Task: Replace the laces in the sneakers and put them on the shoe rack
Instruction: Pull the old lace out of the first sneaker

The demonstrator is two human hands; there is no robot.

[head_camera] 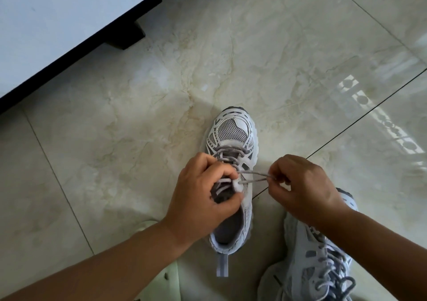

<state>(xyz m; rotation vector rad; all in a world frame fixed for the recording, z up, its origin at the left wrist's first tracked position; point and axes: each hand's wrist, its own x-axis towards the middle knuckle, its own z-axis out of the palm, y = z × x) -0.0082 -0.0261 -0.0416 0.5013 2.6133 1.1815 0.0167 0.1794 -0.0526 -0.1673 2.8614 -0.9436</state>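
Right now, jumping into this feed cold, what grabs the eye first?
Both hands working on the grey sneaker standing mid-frame on the marble floor: the left hand grips at the tongue, and the right hand pinches a grey lace stretched taut between them. A second sneaker lies at lower right, under the right forearm. A white cabinet fills the upper left corner.

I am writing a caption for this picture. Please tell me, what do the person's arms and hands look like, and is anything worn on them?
Both forearms are bare: no sleeves show. The left hand and right hand show no gloves, rings, watch or bracelet.
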